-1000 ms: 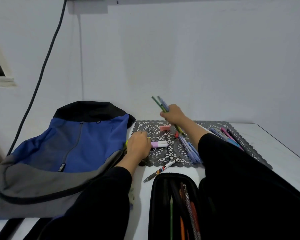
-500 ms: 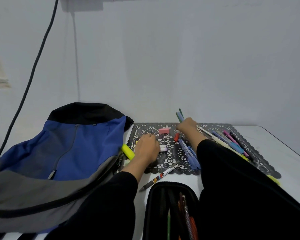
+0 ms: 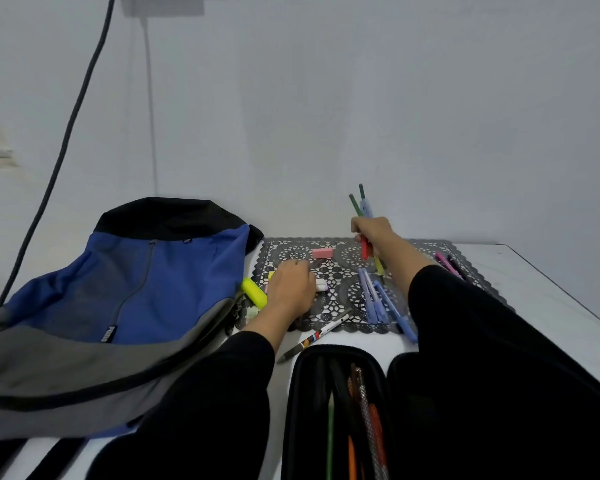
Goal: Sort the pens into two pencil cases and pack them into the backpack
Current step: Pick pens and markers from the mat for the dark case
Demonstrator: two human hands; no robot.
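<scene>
While the right hand (image 3: pixel 371 233) is clamped round a bundle of pens (image 3: pixel 361 206) — green, pale blue, red and yellow-green, upper ends tilted up over the far edge of the lace mat (image 3: pixel 343 249) — the left hand (image 3: pixel 291 285) lies knuckles-up on the mat's left part. Its fingers are curled over a white-and-lilac highlighter (image 3: pixel 321 285); can't tell if it actually grips it. A yellow highlighter (image 3: pixel 253 292) is just beside that hand at the mat's left edge, next to the backpack (image 3: pixel 136 289).

Backpack: blue/grey/black, flat on the left side of the table (image 3: pixel 551 306), front zip facing up. The mat sits along the table's far edge, centre.

On the mat:
- pink eraser (image 3: pixel 322 252) between the two hands
- a fan of blue pens (image 3: pixel 374 299) beside the right forearm
- pink and dark pens (image 3: pixel 448 265) at the right end

A white marker (image 3: pixel 323 332) lies across the mat's near edge, tip on bare table. An open black pencil case (image 3: pixel 305 393) is at the table's near edge, centre — orange, green and patterned pens inside. A second black case (image 3: pixel 395 403) is just right of it, mostly hidden by the right sleeve. A dark cable (image 3: pixel 73 116) runs down the wall, far left.
</scene>
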